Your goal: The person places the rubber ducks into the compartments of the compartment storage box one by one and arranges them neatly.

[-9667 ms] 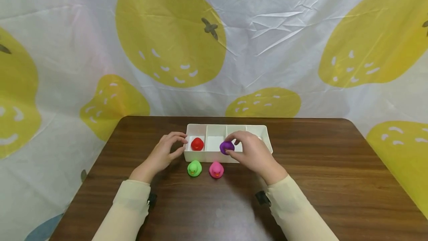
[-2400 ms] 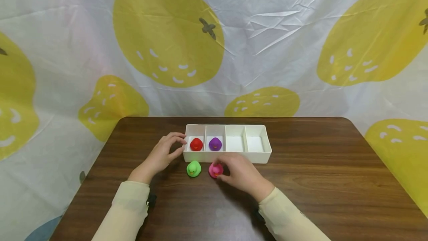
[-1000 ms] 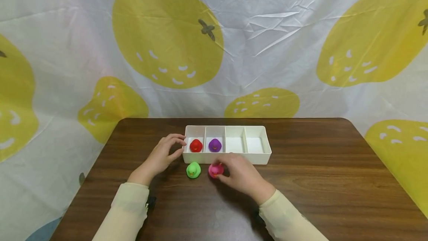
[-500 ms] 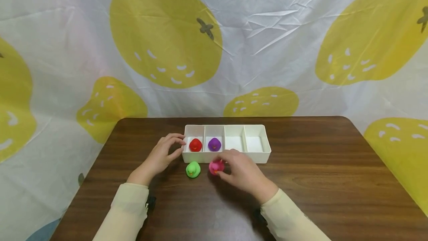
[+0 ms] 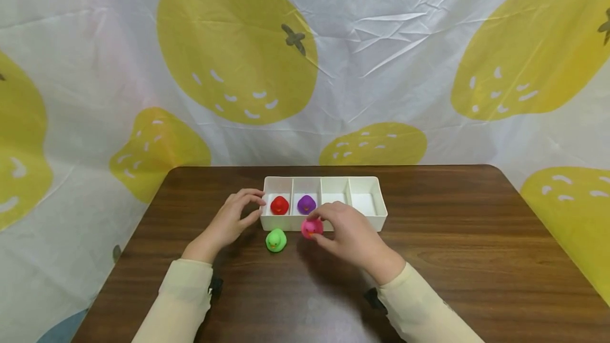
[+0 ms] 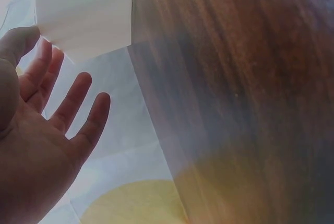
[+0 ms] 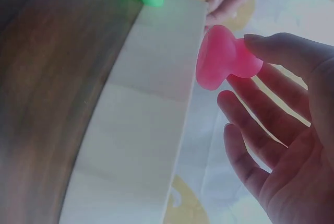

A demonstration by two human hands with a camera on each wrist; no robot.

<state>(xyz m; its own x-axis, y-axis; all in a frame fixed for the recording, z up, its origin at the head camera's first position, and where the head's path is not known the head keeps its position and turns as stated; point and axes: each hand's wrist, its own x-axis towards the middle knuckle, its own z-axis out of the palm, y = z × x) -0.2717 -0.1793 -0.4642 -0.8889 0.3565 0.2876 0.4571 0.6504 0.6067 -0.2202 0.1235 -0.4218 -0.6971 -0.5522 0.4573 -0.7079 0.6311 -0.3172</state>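
Thumb and fingers of my right hand (image 5: pixel 355 237) pinch a pink rubber duck (image 5: pixel 312 228), which overlaps the front wall of the white divided box (image 5: pixel 288 223). In the right wrist view the pink duck (image 7: pixel 216 59) is held by its head, raised to the level of the box's rim. My left hand (image 5: pixel 226 224) has relaxed fingers, with fingertips right at the box's left end; the left wrist view has the box's end wall (image 6: pixel 88 15) beside them. A red duck (image 5: pixel 279 206) sits in the leftmost compartment, a purple duck (image 5: pixel 306 205) in the one beside it.
On the brown wooden table (image 5: pixel 467 237), a green duck (image 5: pixel 276 240) stands before the box's left part. The two right compartments show bare floors. Behind the table hangs a white cloth (image 5: pixel 371 78) with yellow fruit prints.
My right hand earlier held the purple duck, now in the second compartment. It then gripped the pink duck on the table and has lifted it toward the box. My left hand has stayed put.
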